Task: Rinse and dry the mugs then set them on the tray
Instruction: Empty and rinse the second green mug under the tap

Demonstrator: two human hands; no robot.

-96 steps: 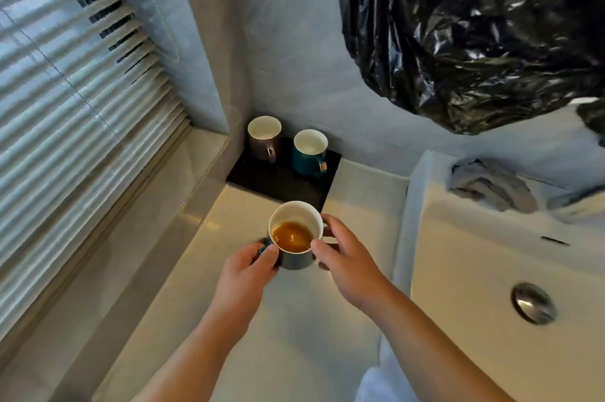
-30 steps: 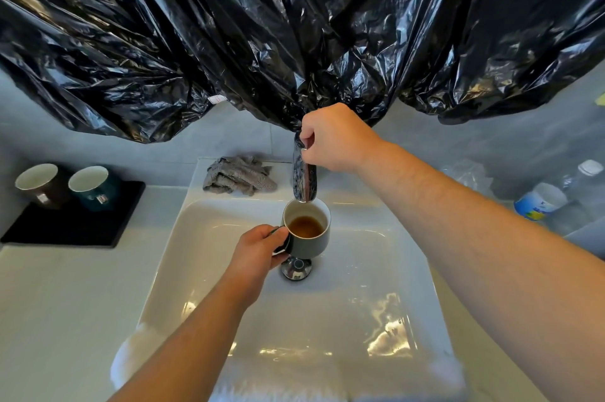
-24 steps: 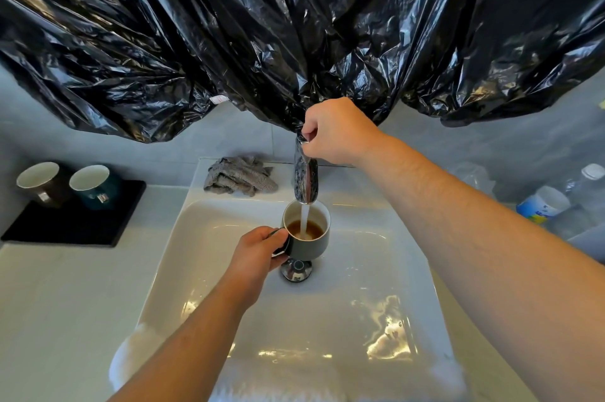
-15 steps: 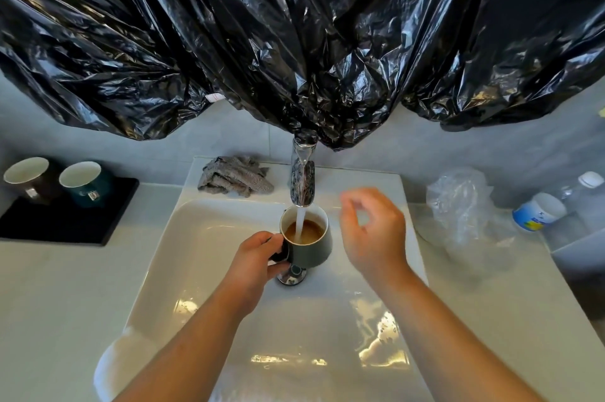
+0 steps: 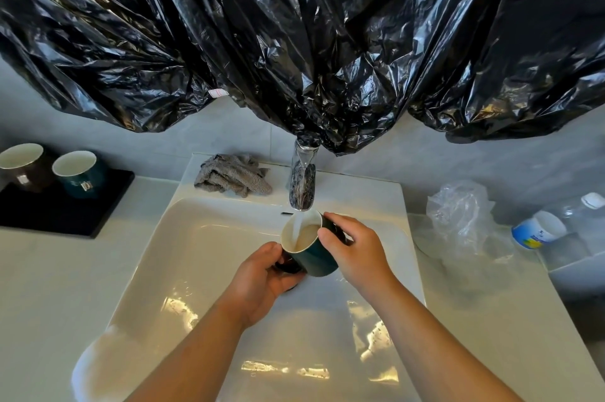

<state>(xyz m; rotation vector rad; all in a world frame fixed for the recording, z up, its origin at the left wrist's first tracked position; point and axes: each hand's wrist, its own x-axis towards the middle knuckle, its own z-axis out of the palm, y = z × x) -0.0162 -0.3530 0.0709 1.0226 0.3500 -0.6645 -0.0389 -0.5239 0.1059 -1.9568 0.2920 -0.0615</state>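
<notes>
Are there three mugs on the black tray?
No, only a brown mug and a teal mug stand on the tray; the left hand and right hand hold a third mug under the tap.

The dark teal mug (image 5: 319, 257) under the chrome tap (image 5: 302, 185) was cream inside, its liquid a pale milky tan. On the black tray (image 5: 59, 215) stood a brown mug (image 5: 29, 172) and a second teal mug (image 5: 83, 180), both white-lined. The cloth (image 5: 230, 175) was grey and ribbed, the sink (image 5: 203, 270) glossy white, the plastic sheeting (image 5: 294, 41) crinkled, shiny black.
</notes>
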